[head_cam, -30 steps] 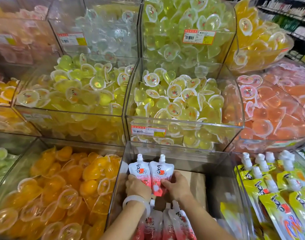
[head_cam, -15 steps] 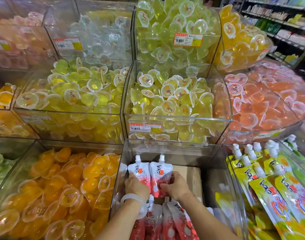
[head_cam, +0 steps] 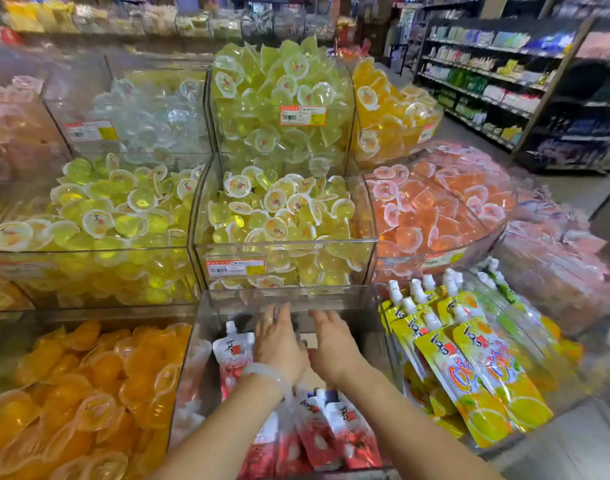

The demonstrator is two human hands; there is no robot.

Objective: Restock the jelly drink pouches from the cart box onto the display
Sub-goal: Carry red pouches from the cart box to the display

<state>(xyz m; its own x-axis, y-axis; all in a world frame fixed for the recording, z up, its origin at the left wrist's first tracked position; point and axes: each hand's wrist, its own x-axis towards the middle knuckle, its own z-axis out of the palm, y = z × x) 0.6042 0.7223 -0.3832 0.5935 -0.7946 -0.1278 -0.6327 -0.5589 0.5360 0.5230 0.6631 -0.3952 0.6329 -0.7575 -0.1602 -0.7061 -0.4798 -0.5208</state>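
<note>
At 8 o'clock in the head view a clear bin of orange jelly cups (head_cam: 78,393) fills the lower left corner. Above it, around 9 o'clock, sits a bin of yellow-green jelly cups (head_cam: 99,216), and at 10 o'clock a bin of clear jelly cups (head_cam: 151,112) behind a price label.

At 6 o'clock stands the clear display bin (head_cam: 206,299) that takes the jelly drinks. One red-and-white pouch (head_cam: 232,355) stands upright with its white cap up against the bin's left wall, just left of the left hand (head_cam: 279,344). That hand, a pale bracelet (head_cam: 265,374) on its wrist, hovers palm down with fingers straight and relaxed, holding nothing. The right hand (head_cam: 331,344) lies just beside it, nearly touching at the thumb side, its fingers likewise extended toward 12 o'clock and gripping nothing. Nearer the camera, below the wrists, more red pouches (head_cam: 324,434) lie overlapping on the bin's floor, spouts pointing away.

Straight up at 12 o'clock a heaped bin of green jelly cups (head_cam: 279,91) carries an orange price tag (head_cam: 303,115). At 4 o'clock a neighbouring bin holds yellow orange-flavour pouches (head_cam: 470,368) leaning in a row, white caps up. At 3 o'clock a curved bin of pink-orange jelly cups (head_cam: 425,209) rounds the corner, and at 1 o'clock store shelves (head_cam: 487,81) line the aisle
</note>
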